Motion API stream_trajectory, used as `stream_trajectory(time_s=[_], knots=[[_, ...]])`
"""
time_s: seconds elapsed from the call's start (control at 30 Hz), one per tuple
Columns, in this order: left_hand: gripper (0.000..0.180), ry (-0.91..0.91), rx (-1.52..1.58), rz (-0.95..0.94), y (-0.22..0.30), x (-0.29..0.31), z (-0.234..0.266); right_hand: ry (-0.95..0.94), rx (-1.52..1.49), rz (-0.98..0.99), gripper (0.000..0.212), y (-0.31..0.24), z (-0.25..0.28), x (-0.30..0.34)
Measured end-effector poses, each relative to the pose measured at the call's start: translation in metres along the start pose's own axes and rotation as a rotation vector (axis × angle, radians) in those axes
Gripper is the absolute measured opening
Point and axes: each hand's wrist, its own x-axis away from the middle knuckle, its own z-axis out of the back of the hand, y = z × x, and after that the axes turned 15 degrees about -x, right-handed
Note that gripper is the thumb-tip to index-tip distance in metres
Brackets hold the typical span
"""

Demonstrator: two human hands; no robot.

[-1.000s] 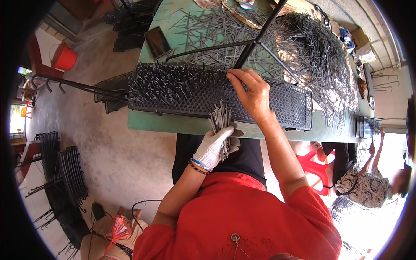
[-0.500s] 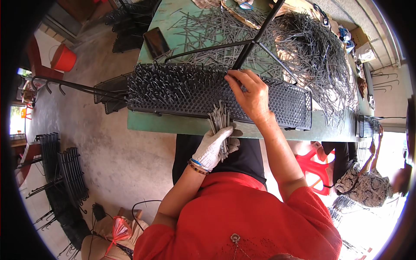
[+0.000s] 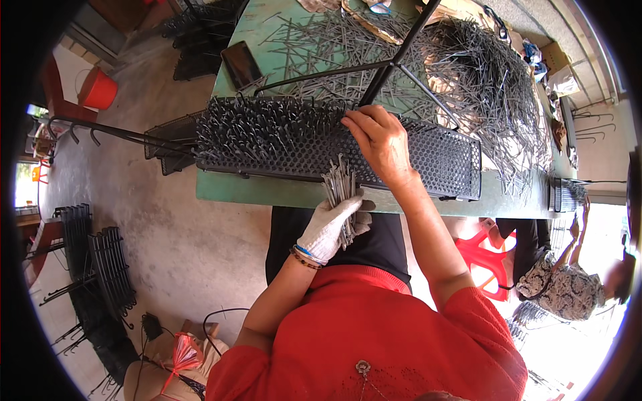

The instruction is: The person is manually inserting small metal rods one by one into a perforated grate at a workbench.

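A long black perforated metal rack (image 3: 428, 157) lies along the near edge of the green table (image 3: 227, 187). Many thin metal hooks (image 3: 261, 130) stand upright in the holes of its left part; the holes toward the right are bare. My left hand (image 3: 328, 224), in a white glove, is wrapped round a bundle of thin metal hooks (image 3: 341, 180) just in front of the rack. Over the rack, at the edge of the filled part, my bare right hand (image 3: 381, 137) pinches with thumb and fingertips; whatever is between them is too small to make out.
Loose metal hooks (image 3: 488, 87) heap up at the table's far right. A black metal frame (image 3: 391, 65) rises behind the rack, and a dark phone-like slab (image 3: 241, 65) lies at left. Another person (image 3: 562, 287) works at right beside a red stool (image 3: 483, 260).
My right hand has shifted slightly left, with its fingertips drawn closer together over the rack. My left hand keeps its hold on the bundle almost without moving.
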Motion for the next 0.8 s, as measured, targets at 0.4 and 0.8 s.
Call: stream_trajectory(time_s=[0.4,0.8], knots=[[0.020,-0.107,0.019,-0.157,0.003,0.007,-0.002,-0.230,-0.359,-0.574,0.019,-0.035,0.029,0.017],[0.020,-0.006,0.064,-0.061,-0.001,0.001,0.001,0.052,-0.686,-0.892,0.022,-0.028,0.046,0.016]])
